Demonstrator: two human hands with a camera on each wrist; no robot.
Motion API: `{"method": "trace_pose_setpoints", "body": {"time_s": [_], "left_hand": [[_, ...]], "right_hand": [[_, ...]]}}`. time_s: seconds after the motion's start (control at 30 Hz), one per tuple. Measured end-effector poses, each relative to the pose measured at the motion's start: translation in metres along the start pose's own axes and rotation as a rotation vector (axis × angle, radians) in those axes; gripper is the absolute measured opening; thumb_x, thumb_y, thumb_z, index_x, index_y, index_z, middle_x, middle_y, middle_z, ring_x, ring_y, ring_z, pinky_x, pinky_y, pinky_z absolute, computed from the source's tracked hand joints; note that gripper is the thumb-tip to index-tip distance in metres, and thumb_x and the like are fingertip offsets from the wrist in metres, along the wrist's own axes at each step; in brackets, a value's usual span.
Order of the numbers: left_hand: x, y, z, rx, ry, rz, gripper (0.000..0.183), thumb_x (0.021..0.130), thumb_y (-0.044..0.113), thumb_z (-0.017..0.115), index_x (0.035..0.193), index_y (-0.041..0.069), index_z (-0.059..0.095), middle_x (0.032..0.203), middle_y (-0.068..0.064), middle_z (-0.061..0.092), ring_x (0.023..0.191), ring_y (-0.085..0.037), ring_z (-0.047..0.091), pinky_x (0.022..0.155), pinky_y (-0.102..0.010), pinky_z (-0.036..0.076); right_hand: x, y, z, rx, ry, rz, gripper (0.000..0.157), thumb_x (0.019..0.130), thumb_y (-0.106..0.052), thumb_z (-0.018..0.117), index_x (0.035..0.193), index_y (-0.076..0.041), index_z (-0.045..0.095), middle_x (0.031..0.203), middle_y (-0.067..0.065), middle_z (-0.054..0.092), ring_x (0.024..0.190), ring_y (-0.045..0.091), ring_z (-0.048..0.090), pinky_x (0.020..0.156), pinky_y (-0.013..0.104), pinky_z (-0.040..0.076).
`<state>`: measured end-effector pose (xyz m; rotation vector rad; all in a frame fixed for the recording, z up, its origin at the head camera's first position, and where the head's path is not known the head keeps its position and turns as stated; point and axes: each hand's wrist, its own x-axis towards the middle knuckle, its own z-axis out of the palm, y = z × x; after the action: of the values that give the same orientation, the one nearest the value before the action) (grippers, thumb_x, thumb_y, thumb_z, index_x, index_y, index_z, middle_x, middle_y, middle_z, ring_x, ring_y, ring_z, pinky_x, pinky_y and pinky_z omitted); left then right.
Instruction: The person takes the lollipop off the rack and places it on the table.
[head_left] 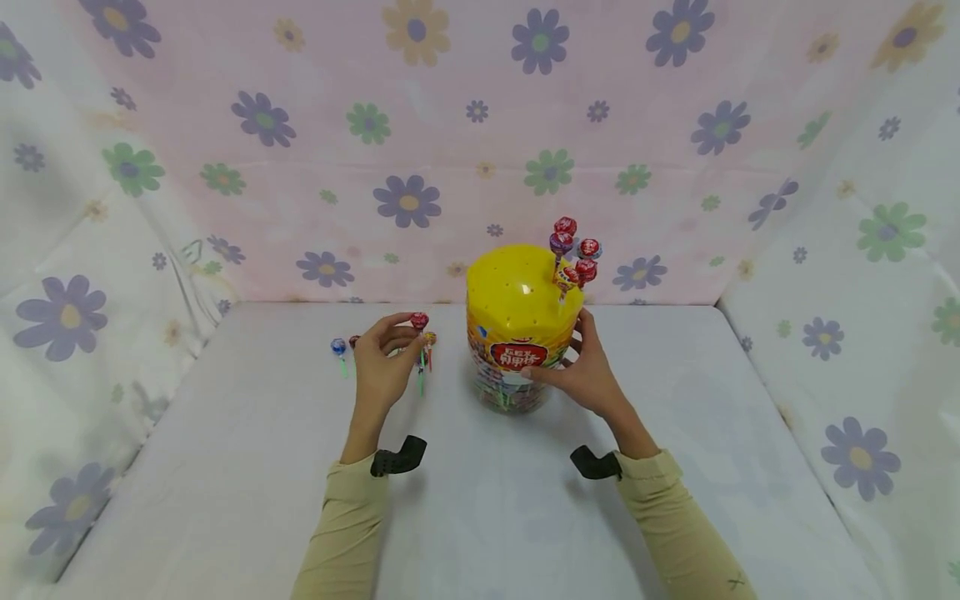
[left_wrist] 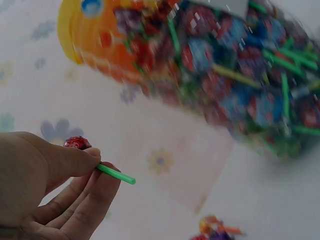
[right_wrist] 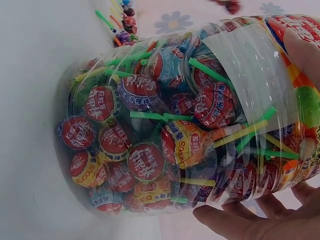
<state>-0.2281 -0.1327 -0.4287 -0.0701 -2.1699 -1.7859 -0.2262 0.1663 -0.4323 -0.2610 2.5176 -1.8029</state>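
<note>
My left hand (head_left: 386, 360) pinches a red-wrapped lollipop (head_left: 419, 321) between thumb and fingers. Its green stick (left_wrist: 117, 173) pokes out past the fingertips in the left wrist view. To the right stands a clear plastic jar (right_wrist: 145, 150) full of wrapped lollipops, topped by a yellow lid (head_left: 517, 279) with small holes. My right hand (head_left: 588, 371) grips the jar from its right side, thumb in front, other fingers partly hidden behind. Several lollipops (head_left: 587, 270) stand upright in the lid's right edge, heads up.
Loose lollipops lie on the white table (head_left: 247, 433) around the left hand, among them a blue one (head_left: 338, 345) at its left and a yellow one (head_left: 430, 337) at its right. A flowered cloth (head_left: 450, 125) hangs behind and along both sides.
</note>
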Motion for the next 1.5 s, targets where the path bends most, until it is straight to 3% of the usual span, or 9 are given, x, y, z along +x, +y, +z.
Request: {"method": "trace_pose_setpoints", "body": {"time_s": [0.23, 0.3, 0.4, 0.53, 0.73, 1.23, 1.37, 1.5], "left_hand": [[-0.004, -0.031, -0.012, 0.177, 0.024, -0.101, 0.035, 0.089, -0.004, 0.072, 0.124, -0.008, 0.065, 0.106, -0.028, 0.070, 0.097, -0.041, 0.070, 0.070, -0.010, 0.051], [-0.004, -0.040, -0.014, 0.224, 0.022, -0.138, 0.036, 0.090, -0.003, 0.071, 0.125, -0.008, 0.064, 0.106, -0.029, 0.070, 0.097, -0.041, 0.070, 0.072, -0.015, 0.053], [-0.004, -0.054, -0.015, 0.276, 0.012, -0.187, 0.037, 0.091, -0.002, 0.070, 0.126, -0.009, 0.063, 0.106, -0.029, 0.071, 0.097, -0.041, 0.071, 0.080, -0.032, 0.060], [-0.003, -0.070, -0.015, 0.323, -0.002, -0.209, 0.035, 0.090, -0.002, 0.070, 0.124, -0.010, 0.064, 0.104, -0.031, 0.071, 0.095, -0.045, 0.071, 0.088, -0.053, 0.059], [-0.003, -0.082, -0.014, 0.375, 0.002, -0.230, 0.034, 0.087, -0.004, 0.070, 0.120, -0.012, 0.066, 0.099, -0.031, 0.071, 0.090, -0.044, 0.072, 0.085, -0.054, 0.060], [0.000, -0.086, -0.011, 0.445, -0.013, -0.163, 0.028, 0.086, -0.004, 0.074, 0.112, -0.013, 0.066, 0.091, -0.028, 0.071, 0.083, -0.039, 0.071, 0.079, -0.050, 0.060], [0.000, -0.076, -0.013, 0.443, -0.012, -0.140, 0.029, 0.086, -0.002, 0.075, 0.112, -0.013, 0.067, 0.093, -0.028, 0.071, 0.085, -0.040, 0.071, 0.081, -0.052, 0.060], [0.001, -0.053, -0.015, 0.397, -0.013, -0.073, 0.030, 0.088, -0.002, 0.074, 0.116, -0.012, 0.067, 0.098, -0.028, 0.072, 0.087, -0.040, 0.071, 0.079, -0.047, 0.061]], "right_hand": [[0.000, -0.001, 0.000, 0.006, 0.003, -0.013, 0.106, 0.081, -0.020, 0.088, 0.159, -0.023, 0.016, 0.154, 0.014, 0.033, 0.141, 0.045, 0.039, 0.106, 0.065, 0.044], [0.000, -0.001, 0.000, 0.007, 0.008, -0.005, 0.105, 0.081, -0.020, 0.088, 0.158, -0.024, 0.017, 0.154, 0.014, 0.033, 0.141, 0.044, 0.040, 0.107, 0.065, 0.044], [-0.001, -0.001, -0.001, 0.007, 0.011, -0.001, 0.105, 0.081, -0.020, 0.088, 0.158, -0.024, 0.017, 0.153, 0.013, 0.033, 0.141, 0.044, 0.040, 0.107, 0.065, 0.044], [0.000, 0.001, -0.001, 0.008, 0.008, 0.001, 0.105, 0.081, -0.021, 0.088, 0.158, -0.024, 0.017, 0.154, 0.013, 0.033, 0.142, 0.044, 0.039, 0.107, 0.065, 0.044], [-0.001, 0.001, 0.000, -0.001, 0.009, 0.004, 0.106, 0.081, -0.021, 0.088, 0.159, -0.024, 0.015, 0.154, 0.014, 0.033, 0.142, 0.045, 0.039, 0.107, 0.065, 0.044], [-0.001, 0.001, 0.000, -0.005, 0.008, -0.002, 0.107, 0.081, -0.018, 0.088, 0.159, -0.023, 0.015, 0.154, 0.014, 0.033, 0.142, 0.045, 0.039, 0.108, 0.065, 0.043], [-0.001, 0.001, 0.001, -0.008, 0.005, 0.004, 0.107, 0.081, -0.020, 0.088, 0.159, -0.023, 0.015, 0.154, 0.014, 0.033, 0.142, 0.045, 0.038, 0.108, 0.065, 0.043], [0.000, 0.000, 0.001, -0.008, 0.004, 0.006, 0.107, 0.081, -0.020, 0.088, 0.159, -0.023, 0.014, 0.154, 0.015, 0.033, 0.142, 0.045, 0.039, 0.107, 0.065, 0.043]]}}
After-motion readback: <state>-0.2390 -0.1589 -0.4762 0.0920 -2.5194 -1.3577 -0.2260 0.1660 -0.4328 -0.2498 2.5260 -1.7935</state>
